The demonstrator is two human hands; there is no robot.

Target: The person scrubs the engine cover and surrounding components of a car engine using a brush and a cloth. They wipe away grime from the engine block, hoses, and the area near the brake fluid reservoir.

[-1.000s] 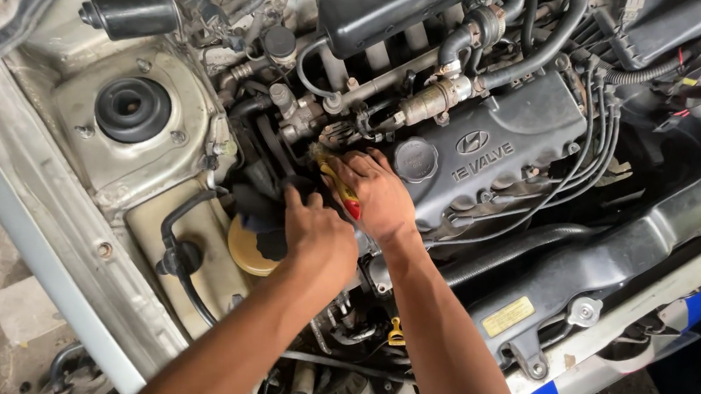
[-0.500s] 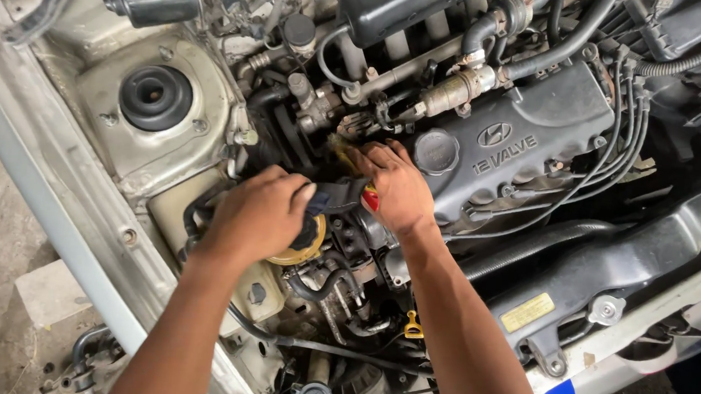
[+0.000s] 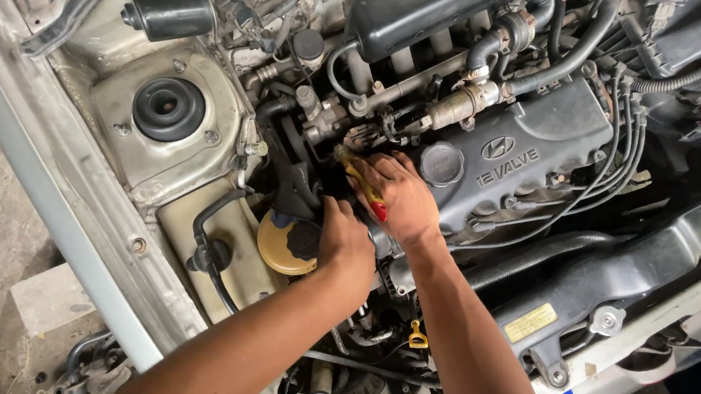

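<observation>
Beside the dark grey engine valve cover (image 3: 534,152), the right hand (image 3: 400,196) is clamped on a yellow-and-red-handled wire brush (image 3: 363,188), while the left hand (image 3: 346,242), fingers curled together, presses beside a round yellow reservoir cap (image 3: 281,246).

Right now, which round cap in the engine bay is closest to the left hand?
The yellow cap on the pale reservoir, right beside the left hand. The black filler cap on the engine cover lies beyond the right hand.

Bare forearms, no sleeves; hands (image 3: 378,215) ungloved (no rings, no watch).
</observation>
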